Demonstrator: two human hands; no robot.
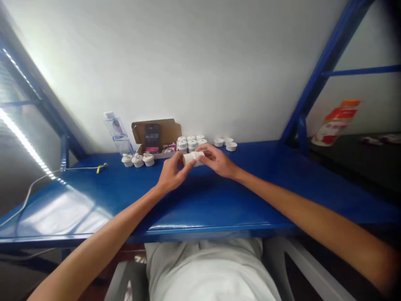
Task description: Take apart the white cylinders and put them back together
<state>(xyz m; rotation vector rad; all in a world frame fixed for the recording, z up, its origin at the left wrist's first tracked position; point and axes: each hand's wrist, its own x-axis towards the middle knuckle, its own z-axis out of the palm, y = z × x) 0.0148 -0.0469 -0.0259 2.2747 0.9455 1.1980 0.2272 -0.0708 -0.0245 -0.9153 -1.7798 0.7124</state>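
A white round plastic piece, lying on its side, is held above the blue table between my two hands. My left hand has its fingers closed round the left end. On the right end, the fingers of my right hand are pinched. Just behind my hands stand several stacked white round pieces. To the left, white pieces with small parts on top form a row of three. Three plain white cups sit to the right, behind my right hand.
An open cardboard box with a phone leaning in it stands at the back, beside a clear bottle. A white cable crosses the left side. Blue frame posts rise at both sides; an orange-capped bottle is far right.
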